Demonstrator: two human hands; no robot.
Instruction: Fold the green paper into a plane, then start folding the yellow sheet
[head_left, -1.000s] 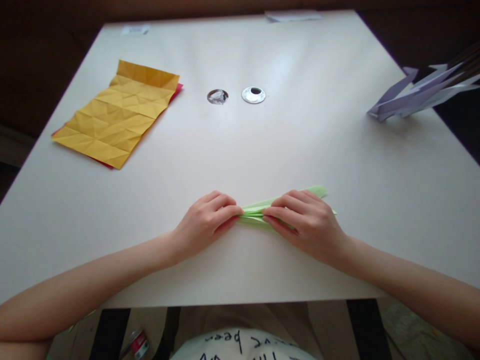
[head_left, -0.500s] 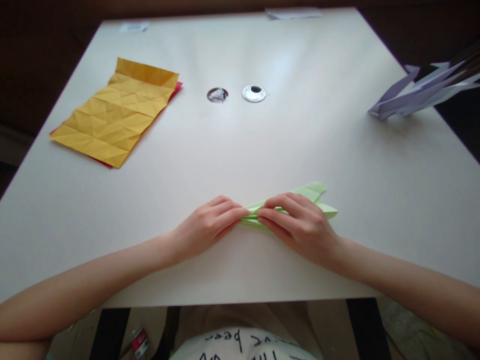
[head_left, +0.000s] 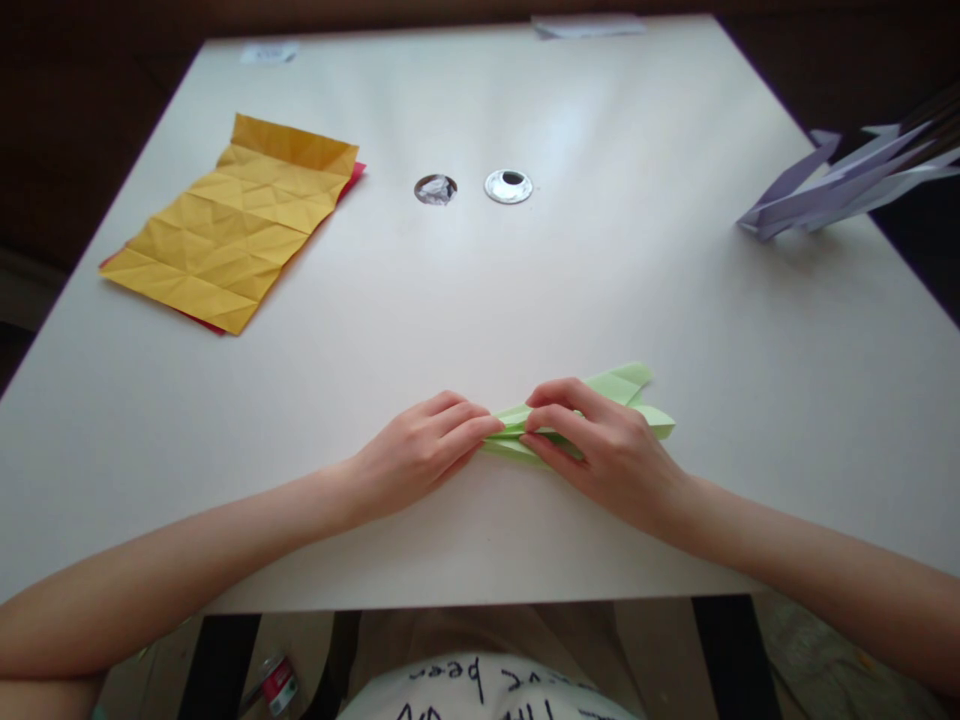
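Now the right hand (head_left: 600, 455) has crept leftward along the folded green paper (head_left: 626, 385) — meeting the left hand (head_left: 420, 455), both pinching its crease flat on the counter (head_left: 525, 290).

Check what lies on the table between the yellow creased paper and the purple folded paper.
Two round holes in the table, the right one metal-rimmed; otherwise bare tabletop, per the head view.

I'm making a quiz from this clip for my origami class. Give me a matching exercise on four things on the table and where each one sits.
Things:
1. green folded paper
2. yellow creased sheet
3. pale purple folded paper
4. silver ring

Places:
A. far left of the table
B. right edge
C. near edge, under both hands
D. middle, farther back

Pairs: 1-C, 2-A, 3-B, 4-D
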